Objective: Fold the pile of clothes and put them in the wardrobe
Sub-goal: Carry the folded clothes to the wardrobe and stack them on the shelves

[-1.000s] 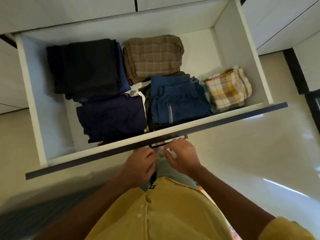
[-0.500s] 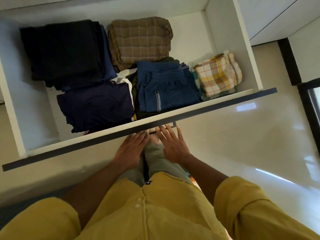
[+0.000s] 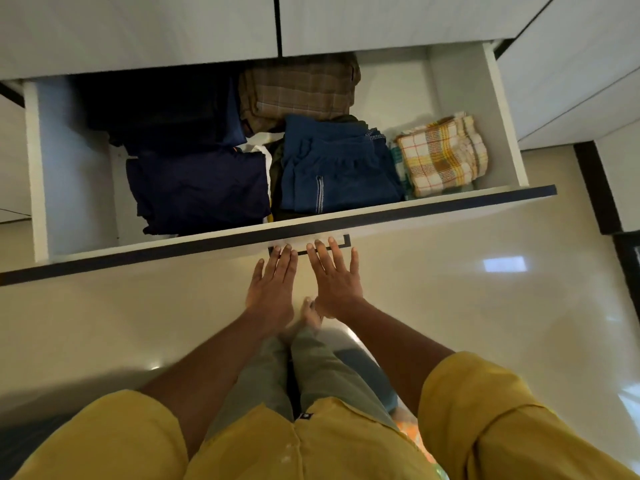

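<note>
Head view, looking down past yellow shirt and rolled sleeves. Wardrobe drawer partly out beneath white wardrobe doors, back of it in shadow under them. Inside, all folded: black stack at back left, navy piece in front of it, brown checked garment at back middle, blue garment at front middle on top of darker pieces, yellow checked cloth at front right, just beside the blue. Flat and side by side, left hand and right hand, fingers straight and spread, holding nothing, fingertips at dark handle on drawer front. Touching it or just short of it: cannot tell. Below the hands, blurred bare foot on glossy pale floor.
</note>
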